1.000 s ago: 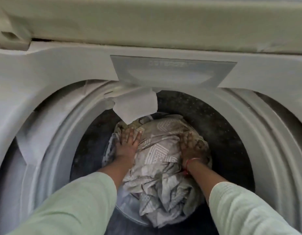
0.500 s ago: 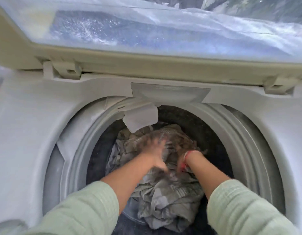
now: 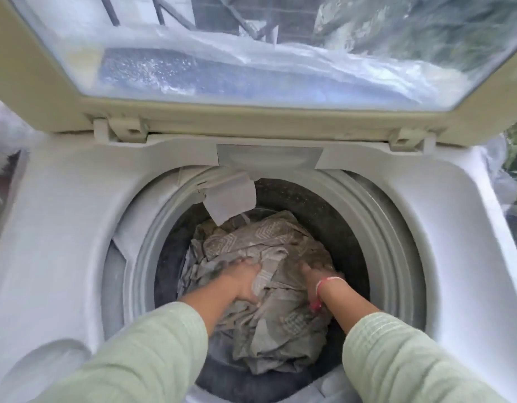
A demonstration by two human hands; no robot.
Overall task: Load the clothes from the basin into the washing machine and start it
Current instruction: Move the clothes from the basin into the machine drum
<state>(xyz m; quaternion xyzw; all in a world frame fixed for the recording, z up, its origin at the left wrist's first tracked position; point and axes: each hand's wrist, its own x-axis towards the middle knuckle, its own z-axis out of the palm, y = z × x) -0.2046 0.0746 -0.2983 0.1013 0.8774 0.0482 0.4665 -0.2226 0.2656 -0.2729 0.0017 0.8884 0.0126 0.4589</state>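
A grey patterned cloth [image 3: 260, 245] lies bunched in the dark drum [image 3: 347, 228] of the top-load washing machine [image 3: 77, 228], whose lid [image 3: 251, 117] stands open. Both my arms reach down into the drum. My left hand [image 3: 245, 280] lies on the middle of the cloth with its fingers dug into a fold and closed on it. My right hand [image 3: 314, 276], with a pink band at the wrist, presses into the cloth's right side. Its fingers are blurred and sunk in the fabric, so its grip is unclear. The basin is out of view.
A loose white film flap [image 3: 231, 197] hangs from the drum's grey rim [image 3: 397, 228] at the back. The lid's glass window [image 3: 251, 53] reflects railings and foliage. Plastic wrapping [image 3: 507, 181] lies to the right of the machine.
My view has pulled back and up, so the whole lid now shows. My hands went from pressing flat on the cloth to digging into its folds nearer the middle.
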